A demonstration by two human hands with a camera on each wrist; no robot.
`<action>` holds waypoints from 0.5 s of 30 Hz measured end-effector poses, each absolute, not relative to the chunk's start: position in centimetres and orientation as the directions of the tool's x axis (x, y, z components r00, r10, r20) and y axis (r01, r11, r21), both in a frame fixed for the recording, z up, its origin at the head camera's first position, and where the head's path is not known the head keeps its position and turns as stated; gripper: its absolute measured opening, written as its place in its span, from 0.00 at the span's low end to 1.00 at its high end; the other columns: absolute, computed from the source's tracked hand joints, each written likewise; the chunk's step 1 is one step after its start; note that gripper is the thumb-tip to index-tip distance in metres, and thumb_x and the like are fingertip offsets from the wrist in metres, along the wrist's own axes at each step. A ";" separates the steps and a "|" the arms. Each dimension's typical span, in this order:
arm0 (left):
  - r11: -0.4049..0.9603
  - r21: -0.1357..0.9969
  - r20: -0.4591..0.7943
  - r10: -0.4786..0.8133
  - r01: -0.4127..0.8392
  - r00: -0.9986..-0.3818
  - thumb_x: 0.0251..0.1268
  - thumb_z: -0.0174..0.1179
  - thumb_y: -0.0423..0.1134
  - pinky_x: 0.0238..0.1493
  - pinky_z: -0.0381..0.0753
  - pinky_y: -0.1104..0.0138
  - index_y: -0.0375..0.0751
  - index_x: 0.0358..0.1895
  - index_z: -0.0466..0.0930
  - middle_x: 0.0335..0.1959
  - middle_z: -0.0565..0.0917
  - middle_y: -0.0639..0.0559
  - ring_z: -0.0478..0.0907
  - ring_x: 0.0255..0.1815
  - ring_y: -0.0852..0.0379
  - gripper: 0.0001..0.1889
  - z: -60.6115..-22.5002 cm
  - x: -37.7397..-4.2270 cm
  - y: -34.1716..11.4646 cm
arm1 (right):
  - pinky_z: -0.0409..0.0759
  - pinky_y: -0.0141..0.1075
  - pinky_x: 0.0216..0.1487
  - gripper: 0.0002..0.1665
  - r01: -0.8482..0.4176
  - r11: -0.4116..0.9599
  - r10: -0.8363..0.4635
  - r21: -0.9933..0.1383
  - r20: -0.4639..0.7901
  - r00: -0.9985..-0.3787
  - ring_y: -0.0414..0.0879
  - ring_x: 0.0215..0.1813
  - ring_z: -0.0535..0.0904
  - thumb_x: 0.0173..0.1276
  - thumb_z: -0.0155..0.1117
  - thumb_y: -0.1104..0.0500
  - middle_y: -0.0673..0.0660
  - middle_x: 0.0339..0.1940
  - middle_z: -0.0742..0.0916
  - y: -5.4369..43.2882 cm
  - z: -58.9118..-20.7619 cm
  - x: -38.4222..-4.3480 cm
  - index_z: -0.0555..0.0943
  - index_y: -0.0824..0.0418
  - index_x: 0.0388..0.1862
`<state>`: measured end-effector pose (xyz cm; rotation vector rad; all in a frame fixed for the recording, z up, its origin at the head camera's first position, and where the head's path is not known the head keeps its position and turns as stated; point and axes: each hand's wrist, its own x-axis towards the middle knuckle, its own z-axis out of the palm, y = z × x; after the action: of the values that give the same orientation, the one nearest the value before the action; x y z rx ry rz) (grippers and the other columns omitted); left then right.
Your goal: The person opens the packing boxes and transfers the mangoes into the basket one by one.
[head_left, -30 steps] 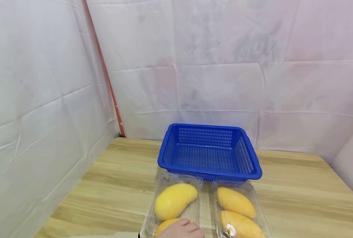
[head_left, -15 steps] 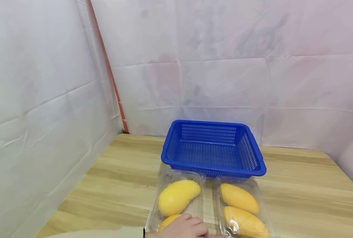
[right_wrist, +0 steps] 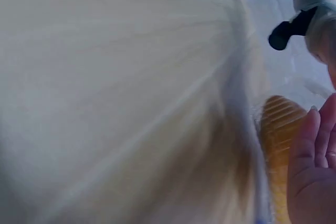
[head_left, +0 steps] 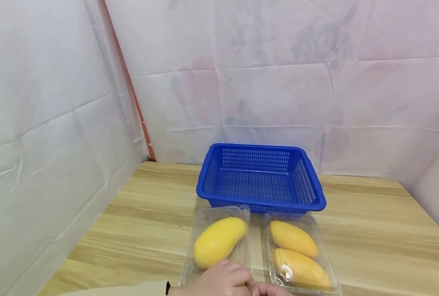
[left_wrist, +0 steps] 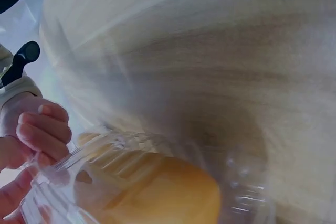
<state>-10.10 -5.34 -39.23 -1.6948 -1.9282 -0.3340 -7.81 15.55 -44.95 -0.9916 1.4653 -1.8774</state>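
Two clear plastic boxes stand side by side on the wooden table in the head view. The left box (head_left: 201, 222) shows a yellow mango (head_left: 219, 243); my hand hides its nearer part. In the right box (head_left: 328, 263) lie two orange-yellow mangoes (head_left: 294, 238). My left hand (head_left: 219, 280) bends over the near right part of the left box, its fingertips meeting those of my right hand (head_left: 272, 289) at the bottom edge. In the left wrist view, the curled fingers of both hands pinch the box's ribbed plastic edge, beside a mango (left_wrist: 168, 190).
A blue perforated basket (head_left: 261, 209) stands just behind both boxes, with nothing in it. White sheeting (head_left: 271, 94) hangs behind and at the left of the wooden table (head_left: 130, 238). Each wrist wears a dark strap-on camera.
My left hand has shifted a little over the left box and now covers its nearer mango. My right fingers have come into view at the bottom and met it. The head view has shifted slightly.
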 end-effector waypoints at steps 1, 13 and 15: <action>0.164 -0.160 0.564 0.824 0.973 -0.046 0.55 0.58 0.39 0.43 0.65 0.80 0.54 0.28 0.81 0.36 0.76 0.62 0.71 0.40 0.69 0.03 -39.1 -10.1 -5.4 | 0.64 0.21 0.29 0.08 -0.045 -0.237 -0.787 -0.970 0.219 -0.577 0.28 0.33 0.69 0.62 0.45 0.72 0.53 0.18 0.70 15.6 -44.7 -7.8 0.61 0.81 0.31; 0.137 -0.110 0.627 0.778 0.985 -0.038 0.61 0.53 0.39 0.47 0.66 0.77 0.51 0.30 0.82 0.38 0.74 0.59 0.70 0.43 0.65 0.07 -38.3 -9.5 -5.9 | 0.59 0.23 0.23 0.07 0.001 -0.270 -0.808 -0.963 0.226 -0.544 0.29 0.27 0.66 0.68 0.38 0.74 0.71 0.19 0.62 15.3 -42.4 -7.2 0.62 0.81 0.32; 0.131 -0.102 0.632 0.774 0.986 -0.038 0.60 0.54 0.38 0.47 0.66 0.77 0.50 0.30 0.82 0.38 0.74 0.58 0.70 0.43 0.65 0.06 -38.4 -9.4 -6.1 | 0.60 0.22 0.24 0.06 -0.028 -0.247 -0.801 -0.969 0.220 -0.557 0.28 0.28 0.67 0.68 0.39 0.75 0.72 0.19 0.63 15.3 -42.4 -7.0 0.63 0.80 0.32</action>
<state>-9.38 -6.07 -38.44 -1.6912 -1.8612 -0.4972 -7.00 15.28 -42.44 -1.0173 1.4665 -1.8579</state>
